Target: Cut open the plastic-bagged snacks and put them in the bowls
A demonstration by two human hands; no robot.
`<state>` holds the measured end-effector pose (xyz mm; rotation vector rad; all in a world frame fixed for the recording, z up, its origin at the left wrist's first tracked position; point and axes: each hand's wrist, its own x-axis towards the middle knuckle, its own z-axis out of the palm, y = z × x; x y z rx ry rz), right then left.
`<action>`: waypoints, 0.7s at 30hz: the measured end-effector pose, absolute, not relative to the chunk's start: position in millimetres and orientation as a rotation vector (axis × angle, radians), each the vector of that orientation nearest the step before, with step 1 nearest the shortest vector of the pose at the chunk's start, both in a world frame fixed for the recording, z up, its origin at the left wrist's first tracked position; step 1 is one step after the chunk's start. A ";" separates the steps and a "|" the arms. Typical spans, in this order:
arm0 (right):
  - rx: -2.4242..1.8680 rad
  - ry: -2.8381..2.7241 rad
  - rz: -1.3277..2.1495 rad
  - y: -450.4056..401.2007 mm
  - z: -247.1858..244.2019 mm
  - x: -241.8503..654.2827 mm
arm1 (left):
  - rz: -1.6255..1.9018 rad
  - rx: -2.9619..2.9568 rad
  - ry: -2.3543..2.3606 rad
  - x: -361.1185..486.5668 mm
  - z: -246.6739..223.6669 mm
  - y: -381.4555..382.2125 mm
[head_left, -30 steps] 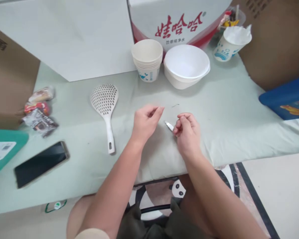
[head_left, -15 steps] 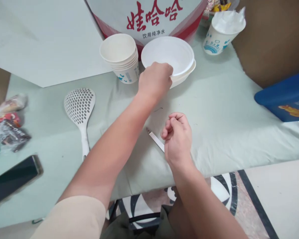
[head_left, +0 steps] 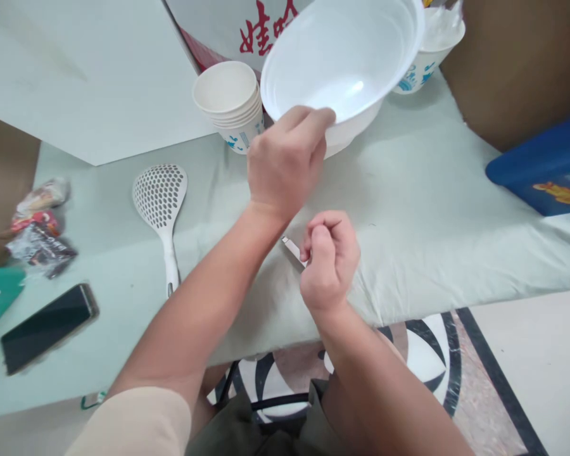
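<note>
My left hand (head_left: 289, 155) is closed on the near rim of a white plastic bowl (head_left: 342, 57), which is lifted and tilted with its opening toward me. Beneath it, part of another white container (head_left: 337, 151) shows on the table. My right hand (head_left: 331, 256) is closed, thumb pressed against curled fingers, low over the cloth; whatever is inside it, if anything, is hidden. Beside its fingers a slim metal tool (head_left: 293, 251), perhaps a nail clipper, lies partly covered by the hand. Left of the bowl stands a stack of paper cups (head_left: 240, 136).
A white skimmer (head_left: 160, 196) lies left of my forearm. Farther left are a phone (head_left: 47, 329), wrapped snacks (head_left: 42, 247) and a green object (head_left: 2, 294). A paper cup with white plastic (head_left: 420, 73) stands behind, and a blue box (head_left: 541, 174) is at right.
The white bowl has risen and tilted in my left hand, away from the container under it. My right hand stays closed near the metal tool. The view has shifted slightly.
</note>
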<state>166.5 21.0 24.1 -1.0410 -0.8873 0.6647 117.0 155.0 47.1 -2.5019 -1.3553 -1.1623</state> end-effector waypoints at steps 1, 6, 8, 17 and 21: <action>-0.997 -1.033 0.529 17.0 25.6 166.3 | -1.210 -2.481 -1.297 115.5 46.3 141.1; -0.899 -1.487 0.174 3.7 28.1 166.0 | -1.482 -2.572 -1.114 101.0 20.6 85.4; -0.899 -1.509 0.122 1.8 27.4 165.1 | -1.521 -2.724 -1.090 93.7 7.6 73.8; -0.894 -1.545 0.060 0.5 24.8 156.4 | -1.515 -3.079 -0.949 81.3 -10.5 71.5; -0.895 -1.574 0.100 4.2 21.1 155.3 | -1.338 -3.248 -1.172 75.2 1.8 68.8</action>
